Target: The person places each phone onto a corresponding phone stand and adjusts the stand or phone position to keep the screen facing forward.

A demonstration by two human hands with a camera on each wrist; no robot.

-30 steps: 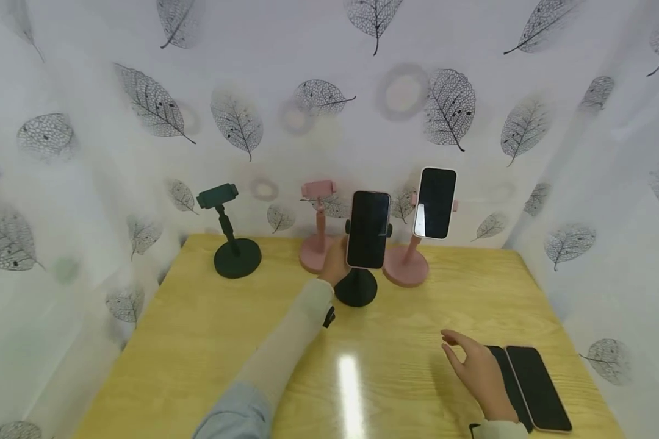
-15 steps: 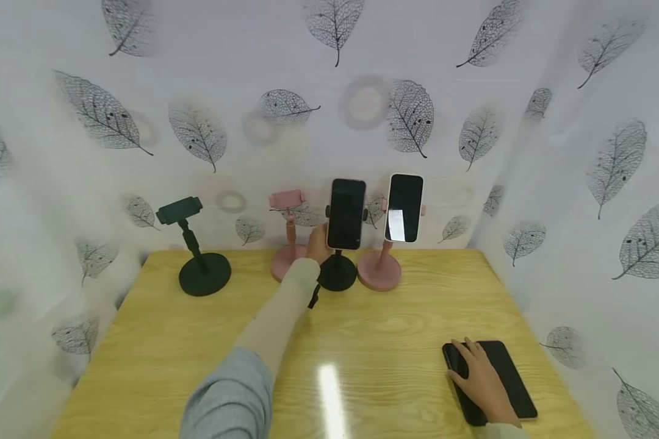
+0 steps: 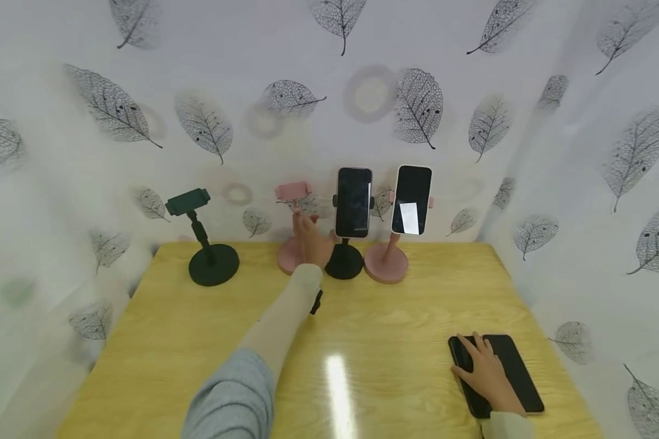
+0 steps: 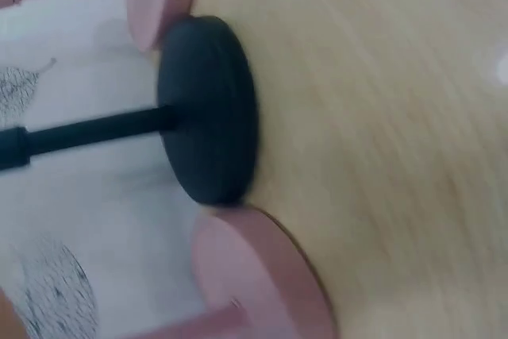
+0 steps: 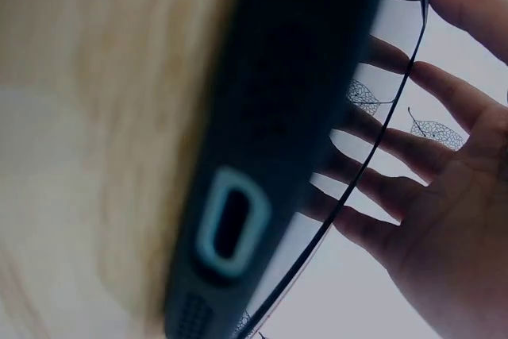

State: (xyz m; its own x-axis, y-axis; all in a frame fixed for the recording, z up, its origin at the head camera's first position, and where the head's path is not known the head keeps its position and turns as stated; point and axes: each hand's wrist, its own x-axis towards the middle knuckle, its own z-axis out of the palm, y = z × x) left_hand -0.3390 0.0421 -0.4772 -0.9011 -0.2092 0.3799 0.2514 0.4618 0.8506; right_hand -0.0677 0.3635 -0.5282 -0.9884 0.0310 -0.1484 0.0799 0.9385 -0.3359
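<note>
In the head view my left hand (image 3: 315, 244) is at the stem of a pink phone stand (image 3: 292, 191), fingers extended upward along it. That stand's holder carries no phone; its base (image 4: 270, 275) shows in the left wrist view. Beside it, a black stand (image 3: 344, 262) bears a dark phone (image 3: 354, 203). My right hand (image 3: 486, 375) rests over a black phone (image 3: 461, 347) lying flat, fingers spread and fairly straight. In the right wrist view the charging port (image 5: 232, 224) of this phone is near the camera, with the fingers (image 5: 452, 89) reaching over its far edge.
A second phone (image 3: 516, 372) lies alongside at the right. Another pink stand (image 3: 387, 265) holds a white-edged phone (image 3: 412, 198). A dark green stand (image 3: 214, 266) without a phone stands at the left on the wooden table (image 3: 241, 311). A leaf-print curtain (image 3: 230, 49) hangs behind.
My left hand let go of the black stand, which was set further back between the pink stands, and moved left to the pink one. My right hand came down onto the black phone.
</note>
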